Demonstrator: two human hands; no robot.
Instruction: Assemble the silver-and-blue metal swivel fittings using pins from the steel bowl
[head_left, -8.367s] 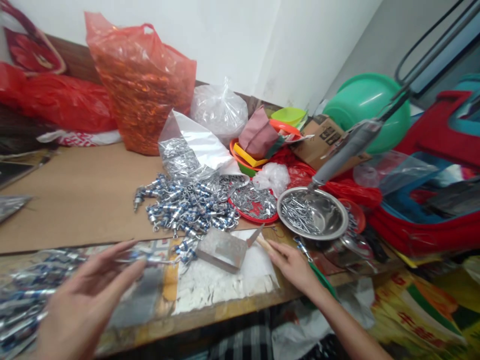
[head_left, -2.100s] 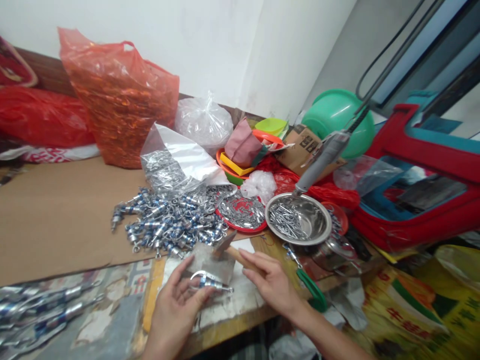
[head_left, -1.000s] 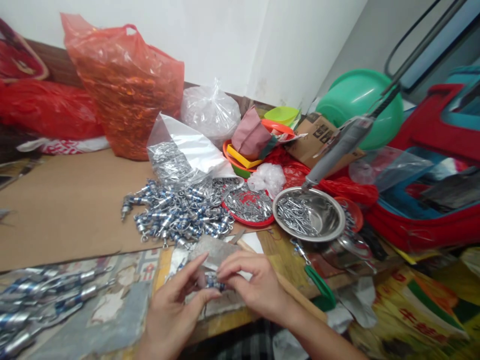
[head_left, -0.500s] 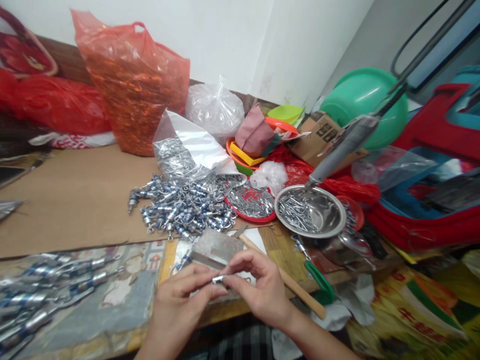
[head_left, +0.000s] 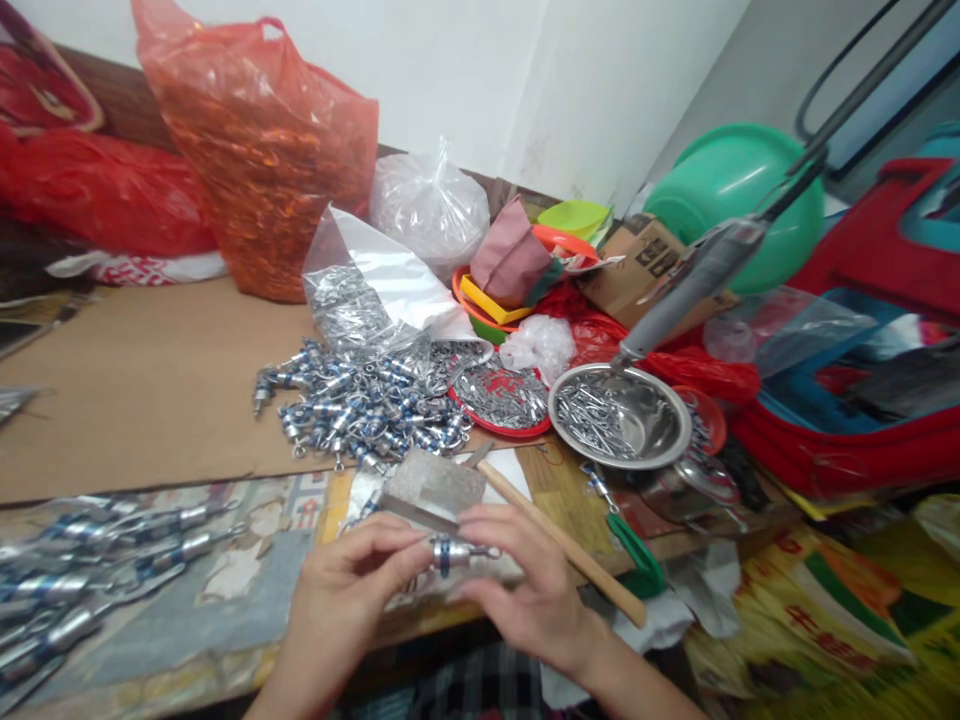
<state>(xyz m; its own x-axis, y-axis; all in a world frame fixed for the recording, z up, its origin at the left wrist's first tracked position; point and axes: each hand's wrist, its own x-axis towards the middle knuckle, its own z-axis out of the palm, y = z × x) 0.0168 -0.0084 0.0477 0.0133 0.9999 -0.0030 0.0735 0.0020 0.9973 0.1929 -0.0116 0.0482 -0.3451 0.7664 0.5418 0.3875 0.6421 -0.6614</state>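
Observation:
Both my hands meet over the table's near edge, pinching one small silver metal fitting with blue bands [head_left: 448, 552]. My left hand [head_left: 345, 600] grips its left end with thumb and fingers. My right hand [head_left: 525, 590] closes on its right end. Just behind the fitting lies a grey metal block [head_left: 435, 482]. A wooden-handled tool [head_left: 559, 540] lies to the right of the block. Farther back is a heap of the same blue-banded fittings [head_left: 360, 410].
Finished fittings lie in a row at the left edge [head_left: 82, 570]. A red plate of metal bits [head_left: 504, 398] and a steel bowl of pins [head_left: 619, 415] stand at the right. An orange bag [head_left: 255, 150], clear bags [head_left: 375, 290], a green basin [head_left: 731, 190] and a hanging grey power tool [head_left: 690, 290] crowd the back.
My hands came together on one fitting picked up near the block. In the last half second they shifted slightly lower and right, and the fitting's blue band now shows between them.

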